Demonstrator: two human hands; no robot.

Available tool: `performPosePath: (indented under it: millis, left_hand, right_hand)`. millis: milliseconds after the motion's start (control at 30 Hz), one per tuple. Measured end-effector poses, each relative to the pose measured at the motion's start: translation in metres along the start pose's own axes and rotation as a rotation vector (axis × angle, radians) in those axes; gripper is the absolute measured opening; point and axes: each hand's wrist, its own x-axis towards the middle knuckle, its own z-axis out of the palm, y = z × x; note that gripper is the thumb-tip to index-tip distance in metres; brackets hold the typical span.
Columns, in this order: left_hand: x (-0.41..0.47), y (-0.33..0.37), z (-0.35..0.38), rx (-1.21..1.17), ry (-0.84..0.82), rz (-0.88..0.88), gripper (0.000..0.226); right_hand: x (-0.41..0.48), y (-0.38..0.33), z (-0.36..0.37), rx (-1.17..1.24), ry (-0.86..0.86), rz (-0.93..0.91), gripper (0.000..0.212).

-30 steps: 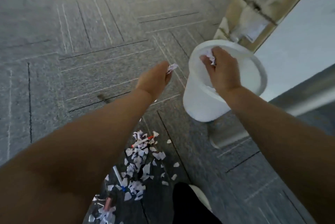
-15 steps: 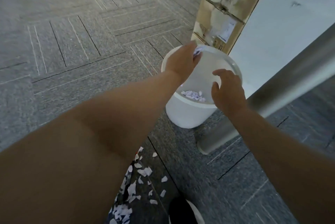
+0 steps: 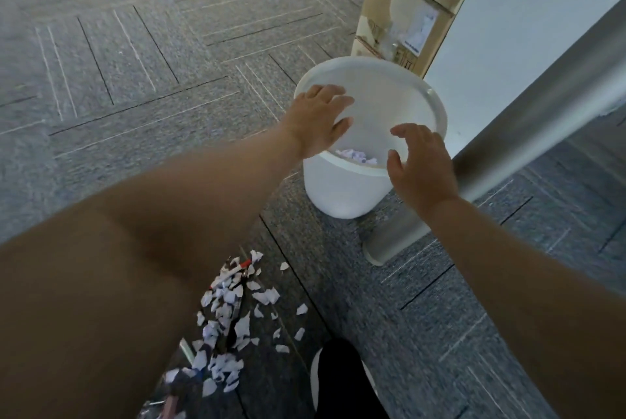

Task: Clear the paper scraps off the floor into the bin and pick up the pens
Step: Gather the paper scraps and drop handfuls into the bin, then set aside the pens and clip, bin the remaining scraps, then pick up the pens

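A white bin stands on the grey carpet with paper scraps lying at its bottom. My left hand hovers over the bin's left rim, fingers spread and holding nothing. My right hand is over the near right rim, fingers loosely bent and empty. More torn paper scraps lie scattered on the floor below my left forearm. Among them lies a white pen with a red end, and another pen shows near the bottom edge.
A slanted metal post meets the floor just right of the bin. A taped cardboard box stands behind the bin against a white wall. My foot in a black sock and white shoe is beside the scraps.
My left hand has opened over the bin and the scraps it held are gone from it. My right hand stays empty over the rim.
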Motion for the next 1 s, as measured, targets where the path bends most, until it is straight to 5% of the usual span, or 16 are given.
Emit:
performPosePath:
  millis: [133,233,433,800,1000]
  left_hand:
    - [-0.054,-0.014,0.013,-0.025,0.254,0.092,0.040]
    - [-0.107,-0.026,0.036,-0.045,0.265,0.045,0.032]
    - [-0.231,-0.060,0.085,-0.048,-0.027,-0.186,0.042]
    - [-0.345,-0.040,0.158,-0.136,-0.392,-0.481,0.068]
    - [-0.327,-0.019,0.172,-0.058,-0.444,-0.624,0.041]
  right_hand:
    - [-0.010,-0.013,0.006,0.016,0.038,-0.072,0.028]
    - [-0.026,-0.032,0.024,0.022,0.051,-0.218,0.026]
    - [-0.078,-0.061,0.091,0.037,-0.239,-0.374,0.028]
    - [-0.144,-0.052,0.175,-0.059,-0.870,-0.300,0.057]
    - [-0.144,-0.049,0.209,-0.131,-0.975,-0.405,0.050]
